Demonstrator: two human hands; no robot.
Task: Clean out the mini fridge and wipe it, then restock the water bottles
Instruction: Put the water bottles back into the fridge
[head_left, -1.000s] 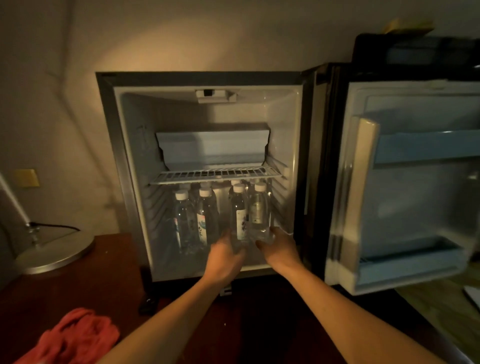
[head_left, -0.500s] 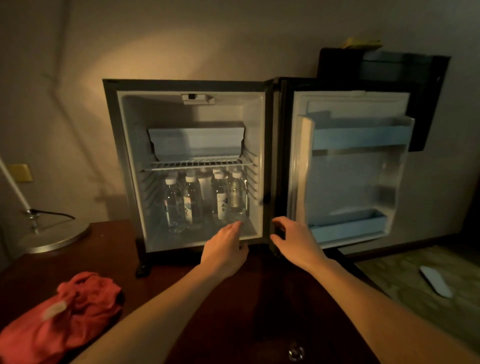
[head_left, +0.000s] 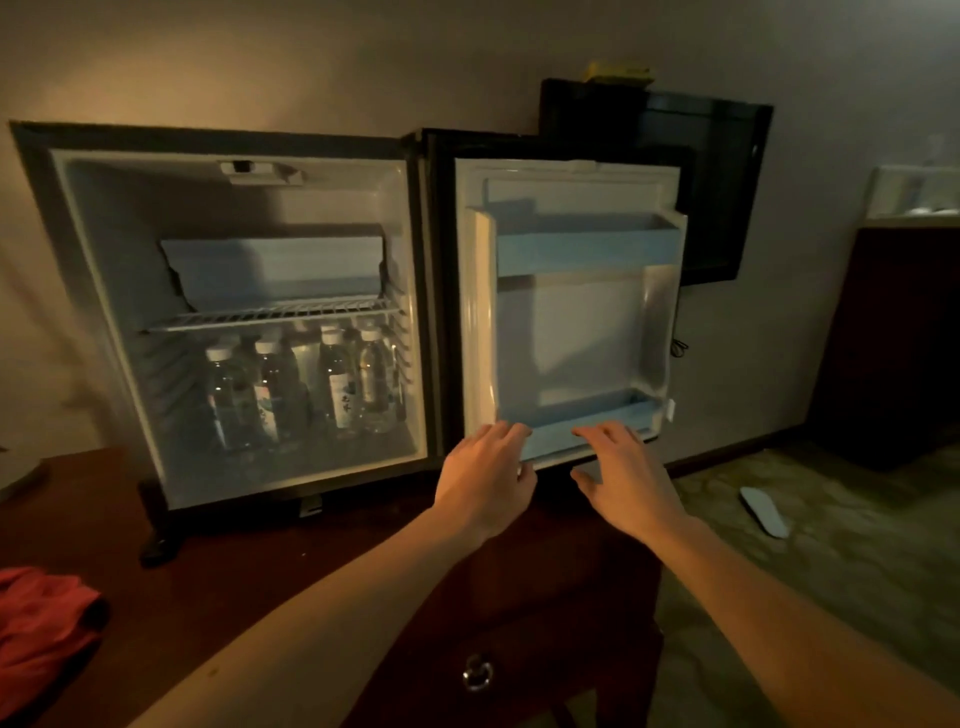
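Looks like a hotel room: a mini fridge (head_left: 234, 312) stands on a dark wooden desk (head_left: 311, 597) against the wall, a black flat screen (head_left: 717, 182) mounted above its right end, patterned carpet (head_left: 831, 545) beyond the edge.

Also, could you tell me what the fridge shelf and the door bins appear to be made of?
The shelf looks like white-coated metal wire, going by its thin parallel bars. The door bins look like pale blue moulded plastic, smooth and faintly glossy.

Water bottles (head_left: 306, 389) fill the lower fridge; the wire shelf (head_left: 270, 314) lies open above.
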